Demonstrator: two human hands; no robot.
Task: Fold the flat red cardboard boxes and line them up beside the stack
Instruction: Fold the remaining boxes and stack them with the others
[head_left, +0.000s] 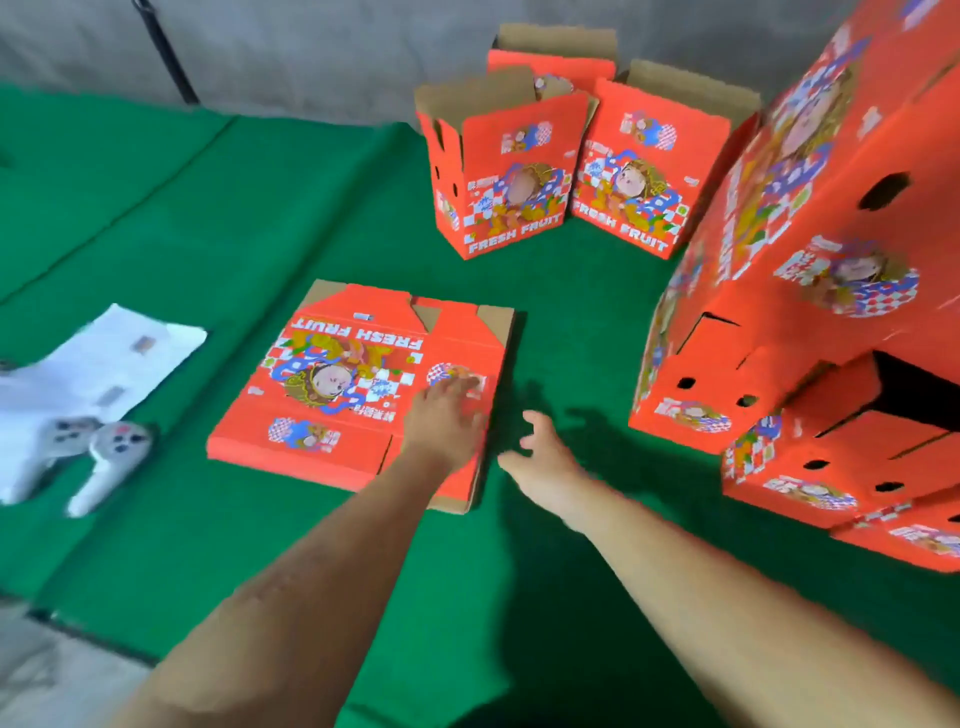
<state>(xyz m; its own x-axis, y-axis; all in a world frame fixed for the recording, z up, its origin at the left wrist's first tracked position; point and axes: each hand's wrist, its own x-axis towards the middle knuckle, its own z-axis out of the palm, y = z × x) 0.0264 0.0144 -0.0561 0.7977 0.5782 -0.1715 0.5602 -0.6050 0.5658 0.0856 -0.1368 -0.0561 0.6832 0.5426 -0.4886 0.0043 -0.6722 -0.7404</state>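
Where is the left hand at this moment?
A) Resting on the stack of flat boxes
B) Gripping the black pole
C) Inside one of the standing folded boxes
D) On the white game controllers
A: the left hand lies with straight fingers on the stack of flat boxes, near its right edge, far from the standing boxes.

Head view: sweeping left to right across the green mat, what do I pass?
White sheet with the game controllers → stack of flat boxes under the left hand → right hand → red boxes lying tumbled at the right edge.
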